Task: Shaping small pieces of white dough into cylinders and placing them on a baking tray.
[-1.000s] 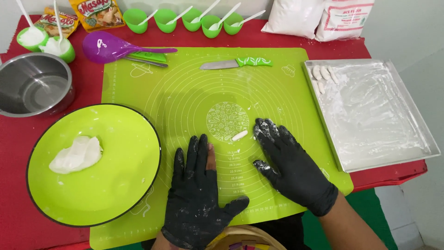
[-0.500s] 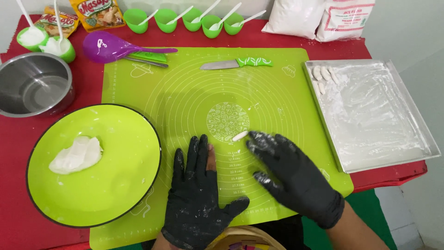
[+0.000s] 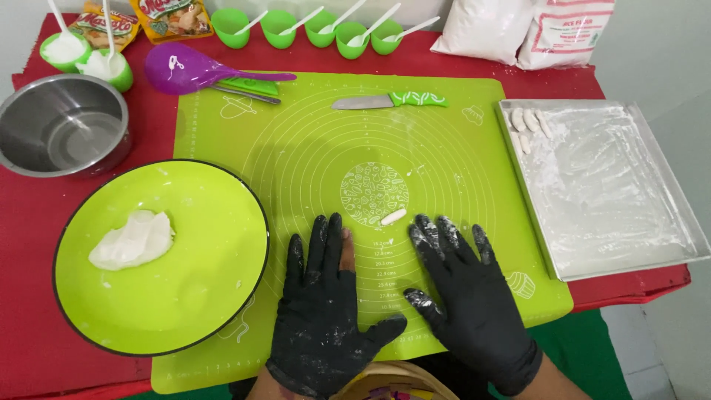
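Both my hands wear black gloves dusted with flour. My left hand [image 3: 320, 304] lies flat, palm down, on the green silicone mat [image 3: 296, 148]. My right hand [image 3: 465, 292] also rests flat on the mat, fingers spread, holding nothing. A small white roll of dough [image 3: 393, 217] lies on the mat just beyond my right fingertips, apart from them. A lump of white dough [image 3: 133, 238] sits in the big green plate [image 3: 215, 296] to the left.
A floured metal tray [image 3: 615, 215] at right holds several small dough rolls [image 3: 527, 124] in its far corner. A green-handled knife [image 3: 389, 101], purple scoop [image 3: 181, 69], steel pot [image 3: 63, 126], green cups with spoons [image 3: 318, 26] and flour bags [image 3: 526, 30] line the back.
My right hand slid left over the dough roll, rolling it, then drew back toward me, leaving the roll free on the mat. My left hand stayed put.
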